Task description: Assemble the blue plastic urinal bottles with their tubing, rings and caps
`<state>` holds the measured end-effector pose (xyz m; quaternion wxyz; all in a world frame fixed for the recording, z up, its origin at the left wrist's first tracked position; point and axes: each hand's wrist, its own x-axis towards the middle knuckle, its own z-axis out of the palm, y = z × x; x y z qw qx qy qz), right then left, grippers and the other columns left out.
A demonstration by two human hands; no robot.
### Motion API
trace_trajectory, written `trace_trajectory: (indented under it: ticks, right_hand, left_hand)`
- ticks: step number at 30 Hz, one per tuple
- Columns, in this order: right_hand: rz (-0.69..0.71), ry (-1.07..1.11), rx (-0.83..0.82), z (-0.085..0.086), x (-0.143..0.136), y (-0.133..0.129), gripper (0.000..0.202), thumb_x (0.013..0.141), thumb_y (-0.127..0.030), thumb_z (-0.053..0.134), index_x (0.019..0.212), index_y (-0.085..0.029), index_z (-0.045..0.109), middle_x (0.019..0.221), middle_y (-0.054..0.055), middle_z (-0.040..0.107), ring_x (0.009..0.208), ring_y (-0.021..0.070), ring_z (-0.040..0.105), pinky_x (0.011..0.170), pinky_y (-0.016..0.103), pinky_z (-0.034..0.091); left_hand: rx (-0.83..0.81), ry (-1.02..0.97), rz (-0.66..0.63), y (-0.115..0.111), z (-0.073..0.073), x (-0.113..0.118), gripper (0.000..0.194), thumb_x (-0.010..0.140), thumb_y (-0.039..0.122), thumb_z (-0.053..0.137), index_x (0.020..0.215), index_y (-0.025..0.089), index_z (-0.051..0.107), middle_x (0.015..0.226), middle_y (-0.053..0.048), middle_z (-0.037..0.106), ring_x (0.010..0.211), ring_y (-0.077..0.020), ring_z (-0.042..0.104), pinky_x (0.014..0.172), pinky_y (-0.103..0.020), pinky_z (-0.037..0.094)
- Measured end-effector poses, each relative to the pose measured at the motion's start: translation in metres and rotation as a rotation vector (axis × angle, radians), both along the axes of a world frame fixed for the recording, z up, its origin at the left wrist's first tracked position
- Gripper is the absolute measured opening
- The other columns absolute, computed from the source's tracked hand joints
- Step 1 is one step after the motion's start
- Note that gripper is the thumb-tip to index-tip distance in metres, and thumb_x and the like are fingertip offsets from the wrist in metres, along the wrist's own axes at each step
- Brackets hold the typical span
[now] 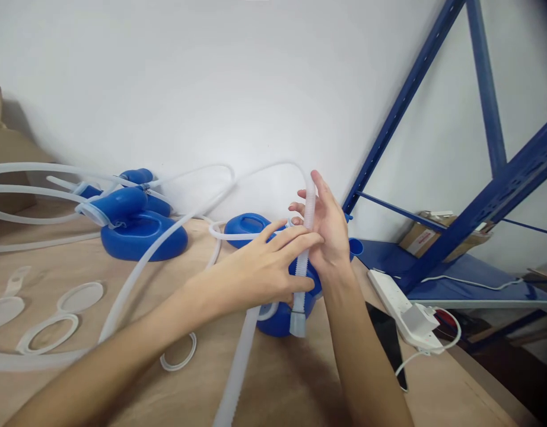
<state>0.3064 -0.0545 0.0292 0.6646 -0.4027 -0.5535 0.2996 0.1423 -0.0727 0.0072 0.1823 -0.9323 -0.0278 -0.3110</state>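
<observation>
A translucent white corrugated hose (302,265) stands upright in front of me, with a pale grey end piece (298,325) at its lower tip. My left hand (271,261) reaches across from the left, its fingers and thumb closed on the hose. Behind the upper part of the hose is my right hand (329,231), palm towards me, fingers apart and loosely bent alongside it. Below and behind both hands sits a blue plastic bottle (276,323), largely covered by them. Another blue bottle (247,224) lies farther back near the wall.
To the left lie several blue bottles (142,240) with long hoses looping over the table (135,391). White lids (80,296) and rings (178,353) lie flat nearby. On the right are a power strip (404,311), a dark phone (387,341) and a blue shelf frame (460,237).
</observation>
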Motion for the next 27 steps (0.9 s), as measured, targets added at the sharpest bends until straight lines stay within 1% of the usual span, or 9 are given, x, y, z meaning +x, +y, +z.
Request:
trace_trajectory:
  ticks: [2, 5, 7, 9, 11, 15, 17, 20, 27]
  right_hand:
    - [0.034, -0.043, -0.033, -0.001, 0.005, 0.0, 0.063, 0.101, -0.058, 0.042, 0.16, -0.037, 0.03, 0.135, 0.007, 0.06, 0.108, 0.0225, 0.069, 0.079, 0.033, 0.062]
    - [0.088, -0.254, -0.116, 0.0, 0.018, -0.008, 0.072, 0.099, -0.064, 0.048, 0.162, -0.04, 0.025, 0.13, 0.006, 0.067, 0.119, 0.0268, 0.066, 0.092, 0.043, 0.06]
    - [0.087, -0.456, -0.186, -0.001, 0.03, -0.016, 0.071, 0.097, -0.066, 0.053, 0.159, -0.038, 0.035, 0.125, 0.006, 0.07, 0.123, 0.0296, 0.064, 0.101, 0.049, 0.055]
    - [0.051, -0.661, -0.237, -0.005, 0.041, -0.024, 0.065, 0.093, -0.065, 0.06, 0.15, -0.034, 0.053, 0.126, 0.008, 0.071, 0.123, 0.0327, 0.064, 0.108, 0.055, 0.049]
    - [0.053, -0.825, -0.273, -0.011, 0.051, -0.03, 0.065, 0.084, -0.063, 0.074, 0.14, -0.032, 0.064, 0.131, 0.009, 0.07, 0.123, 0.0365, 0.064, 0.111, 0.058, 0.046]
    - [0.196, -0.977, -0.325, -0.02, 0.067, -0.029, 0.086, 0.068, -0.055, 0.09, 0.146, -0.035, 0.059, 0.146, 0.006, 0.063, 0.133, 0.0413, 0.058, 0.114, 0.06, 0.044]
    - [0.247, -0.992, -0.323, -0.02, 0.071, -0.025, 0.088, 0.068, -0.052, 0.091, 0.147, -0.037, 0.057, 0.148, 0.005, 0.061, 0.136, 0.0411, 0.056, 0.116, 0.059, 0.043]
    - [0.288, -0.971, -0.292, -0.02, 0.075, -0.02, 0.084, 0.067, -0.048, 0.092, 0.145, -0.038, 0.06, 0.148, 0.003, 0.062, 0.137, 0.0398, 0.056, 0.118, 0.057, 0.042]
    - [0.355, -0.954, -0.211, -0.023, 0.075, -0.017, 0.081, 0.069, -0.039, 0.091, 0.144, -0.038, 0.061, 0.149, 0.0, 0.061, 0.139, 0.0371, 0.055, 0.12, 0.057, 0.04]
  left_hand:
    - [0.007, -0.015, -0.028, 0.002, 0.002, -0.003, 0.01, 0.092, 0.025, 0.072, 0.101, 0.022, 0.075, 0.138, -0.017, 0.061, 0.137, -0.0331, 0.052, 0.119, -0.059, 0.036]
    - [-0.073, -0.025, -0.077, 0.004, 0.011, -0.015, 0.021, 0.103, 0.03, 0.054, 0.104, 0.021, 0.072, 0.115, -0.01, 0.074, 0.118, -0.0245, 0.065, 0.122, -0.053, 0.035]
    - [-0.18, -0.051, -0.03, 0.007, 0.018, -0.026, 0.031, 0.107, 0.035, 0.045, 0.121, 0.02, 0.068, 0.103, -0.007, 0.076, 0.1, -0.0213, 0.071, 0.115, -0.047, 0.044]
    - [-0.321, -0.108, 0.086, 0.014, 0.023, -0.039, 0.042, 0.108, 0.038, 0.039, 0.143, 0.022, 0.056, 0.099, -0.005, 0.076, 0.084, -0.0189, 0.071, 0.098, -0.037, 0.054]
    - [-0.441, -0.161, 0.204, 0.024, 0.027, -0.052, 0.049, 0.109, 0.039, 0.036, 0.153, 0.022, 0.046, 0.1, -0.005, 0.076, 0.08, -0.0184, 0.07, 0.086, -0.031, 0.054]
    - [-0.596, -0.104, 0.319, 0.052, 0.026, -0.069, 0.048, 0.105, 0.045, 0.039, 0.14, 0.02, 0.062, 0.12, -0.008, 0.074, 0.104, -0.0243, 0.067, 0.095, -0.032, 0.048]
    - [-0.726, 0.038, 0.341, 0.065, 0.021, -0.071, 0.047, 0.103, 0.047, 0.042, 0.131, 0.023, 0.069, 0.114, -0.006, 0.076, 0.097, -0.0235, 0.068, 0.088, -0.03, 0.048]
    - [-0.838, 0.23, 0.35, 0.075, 0.011, -0.065, 0.045, 0.101, 0.049, 0.044, 0.12, 0.023, 0.076, 0.088, -0.002, 0.076, 0.071, -0.0187, 0.063, 0.067, -0.027, 0.042]
    - [-0.772, 0.158, 0.269, 0.074, 0.0, -0.047, 0.044, 0.1, 0.047, 0.043, 0.106, 0.02, 0.077, 0.089, -0.005, 0.076, 0.069, -0.0184, 0.061, 0.066, -0.029, 0.041]
